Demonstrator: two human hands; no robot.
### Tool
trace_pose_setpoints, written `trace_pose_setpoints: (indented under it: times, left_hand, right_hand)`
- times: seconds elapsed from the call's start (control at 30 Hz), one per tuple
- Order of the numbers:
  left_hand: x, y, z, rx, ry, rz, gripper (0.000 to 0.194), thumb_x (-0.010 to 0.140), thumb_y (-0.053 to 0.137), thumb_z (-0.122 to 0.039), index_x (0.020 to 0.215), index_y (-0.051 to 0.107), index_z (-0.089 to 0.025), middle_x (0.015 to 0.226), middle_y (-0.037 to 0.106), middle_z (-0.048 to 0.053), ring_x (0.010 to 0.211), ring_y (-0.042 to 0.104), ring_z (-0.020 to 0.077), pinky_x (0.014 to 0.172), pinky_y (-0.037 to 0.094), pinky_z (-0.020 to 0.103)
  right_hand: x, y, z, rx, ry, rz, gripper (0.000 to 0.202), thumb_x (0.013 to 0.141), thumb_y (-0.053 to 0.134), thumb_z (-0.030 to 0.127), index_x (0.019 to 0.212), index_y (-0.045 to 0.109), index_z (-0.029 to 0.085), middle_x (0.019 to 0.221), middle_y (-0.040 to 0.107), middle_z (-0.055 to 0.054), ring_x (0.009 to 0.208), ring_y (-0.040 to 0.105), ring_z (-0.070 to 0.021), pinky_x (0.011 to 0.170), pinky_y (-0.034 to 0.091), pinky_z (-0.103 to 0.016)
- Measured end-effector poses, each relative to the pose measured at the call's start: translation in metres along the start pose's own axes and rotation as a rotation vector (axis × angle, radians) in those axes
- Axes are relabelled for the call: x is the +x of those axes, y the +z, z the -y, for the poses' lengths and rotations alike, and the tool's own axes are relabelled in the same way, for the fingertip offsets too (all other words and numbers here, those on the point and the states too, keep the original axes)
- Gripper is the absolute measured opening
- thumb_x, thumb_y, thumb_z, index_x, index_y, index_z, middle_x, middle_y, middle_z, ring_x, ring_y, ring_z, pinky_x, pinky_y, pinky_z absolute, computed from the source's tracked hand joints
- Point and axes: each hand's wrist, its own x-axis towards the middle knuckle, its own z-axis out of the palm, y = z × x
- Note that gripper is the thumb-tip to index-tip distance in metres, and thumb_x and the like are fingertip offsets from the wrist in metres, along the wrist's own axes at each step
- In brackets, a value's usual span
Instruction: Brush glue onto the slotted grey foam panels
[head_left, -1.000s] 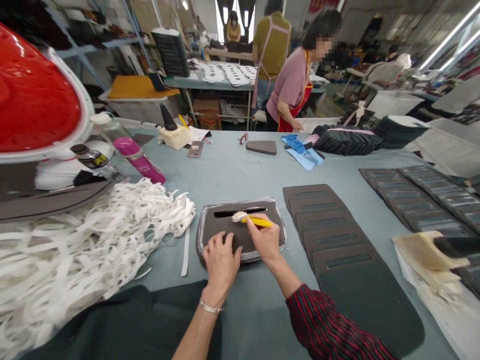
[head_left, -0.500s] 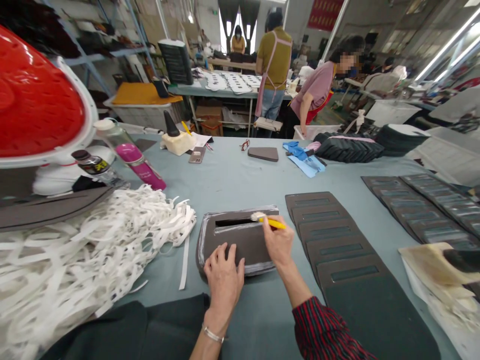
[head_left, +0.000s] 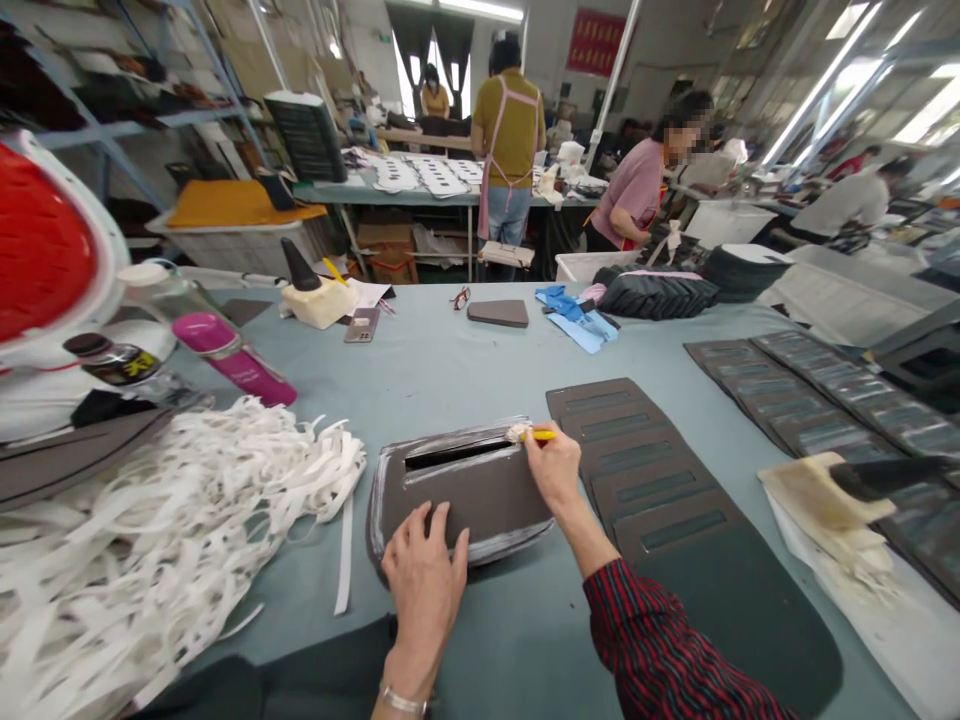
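Observation:
A dark grey panel (head_left: 472,495) with rounded corners and a long slot lies on the table before me. Whitish streaks run along its edges and beside the slot. My left hand (head_left: 426,570) lies on the panel's lower left part, fingers spread. In my right hand (head_left: 555,468) is a brush (head_left: 537,435) with a yellow handle, pinched between thumb and fingers. Its whitish bristle tip touches the panel at the slot's right end. Just right of this panel, several similar slotted panels (head_left: 750,600) lie overlapped in a row.
White strips (head_left: 225,540) are heaped at the left, near a pink bottle (head_left: 240,360) and a dark-capped bottle (head_left: 120,365). A phone (head_left: 362,325), glasses (head_left: 460,298) and blue cloth pieces (head_left: 581,320) lie farther back. Streaked panels (head_left: 810,400) lie right. Co-workers stand beyond the table.
The brush tip has moved slightly right along the slot's edge to its right end. My left hand stays flat on the panel. The whole view has shifted.

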Motion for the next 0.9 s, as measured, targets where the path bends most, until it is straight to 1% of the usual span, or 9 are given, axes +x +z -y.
trace_pose_setpoints:
  times: [0.07,0.17,0.23,0.33,0.5,0.6,0.7,0.8,0.9]
  left_hand:
    - [0.002,-0.007,-0.004,0.005,-0.005,0.026,0.038,0.086,0.046,-0.036,0.120,0.055,-0.023,0.127,0.052,0.013,0.114,0.046,0.0310,0.091,0.039,0.049]
    - [0.009,-0.009,-0.016,-0.032,-0.070,0.071,0.035,0.083,0.048,-0.031,0.115,0.056,-0.020,0.120,0.053,0.013,0.110,0.048,0.0331,0.087,0.042,0.051]
    - [0.015,-0.002,-0.028,-0.194,-0.071,0.110,0.032,0.083,0.046,-0.026,0.112,0.055,-0.018,0.114,0.054,0.012,0.107,0.050,0.0302,0.087,0.044,0.049]
    - [0.026,0.017,-0.049,-0.557,-0.022,0.181,0.030,0.084,0.042,-0.020,0.111,0.053,-0.017,0.111,0.055,0.011,0.099,0.056,0.0210,0.091,0.046,0.041]
    - [0.047,0.032,-0.073,-0.818,-0.174,0.313,0.027,0.080,0.051,-0.025,0.104,0.057,-0.015,0.107,0.060,0.012,0.094,0.060,0.0203,0.095,0.045,0.043]
    - [0.057,0.027,-0.078,-0.897,-0.226,0.383,0.039,0.079,0.057,-0.043,0.103,0.059,-0.013,0.105,0.065,0.014,0.093,0.063,0.0203,0.089,0.049,0.039]
    - [0.063,0.021,-0.078,-1.049,-0.292,0.398,0.052,0.069,0.065,-0.055,0.100,0.060,-0.013,0.100,0.068,0.012,0.092,0.064,0.0200,0.085,0.050,0.035]
    - [0.063,0.013,-0.073,-1.176,-0.361,0.374,0.050,0.064,0.069,-0.054,0.092,0.063,-0.012,0.086,0.070,0.008,0.079,0.064,0.0185,0.072,0.051,0.030]
    - [0.051,-0.012,-0.070,-1.282,-0.350,0.417,0.045,0.066,0.069,-0.048,0.094,0.065,-0.013,0.085,0.070,0.006,0.073,0.063,0.0163,0.064,0.051,0.026]
  right_hand:
    - [0.002,-0.015,-0.012,-0.004,0.030,-0.057,0.027,0.086,0.051,0.039,0.078,0.065,0.017,0.066,0.065,-0.005,0.058,0.058,-0.0150,0.062,0.040,-0.024]
    - [-0.006,-0.026,-0.025,0.061,0.090,-0.085,0.030,0.089,0.044,0.040,0.092,0.066,0.019,0.070,0.066,-0.004,0.058,0.058,-0.0138,0.060,0.040,-0.023]
    - [-0.016,-0.030,-0.034,0.057,0.148,-0.021,0.031,0.089,0.043,0.041,0.096,0.065,0.021,0.065,0.064,-0.003,0.054,0.056,-0.0145,0.056,0.039,-0.023]
    - [-0.032,-0.033,-0.044,0.096,0.176,0.101,0.031,0.090,0.041,0.043,0.090,0.063,0.023,0.061,0.061,0.000,0.053,0.056,-0.0156,0.054,0.038,-0.023]
    - [-0.049,-0.045,-0.035,0.285,0.191,0.102,0.030,0.093,0.038,0.044,0.095,0.058,0.022,0.079,0.067,-0.004,0.068,0.063,-0.0168,0.065,0.045,-0.025]
    - [-0.053,-0.051,-0.018,0.496,0.234,0.118,0.026,0.093,0.040,0.044,0.095,0.054,0.022,0.088,0.068,-0.006,0.080,0.065,-0.0175,0.071,0.049,-0.027]
    - [-0.060,-0.052,-0.001,0.722,0.229,0.220,0.023,0.093,0.039,0.043,0.093,0.050,0.023,0.090,0.067,-0.005,0.080,0.066,-0.0163,0.067,0.052,-0.026]
    - [-0.067,-0.050,0.005,0.803,0.227,0.275,0.021,0.092,0.041,0.044,0.091,0.048,0.023,0.090,0.067,-0.005,0.079,0.065,-0.0159,0.065,0.053,-0.026]
    - [-0.074,-0.052,0.000,0.739,0.249,0.209,0.024,0.089,0.047,0.046,0.085,0.049,0.022,0.086,0.066,-0.004,0.076,0.064,-0.0161,0.067,0.052,-0.028]
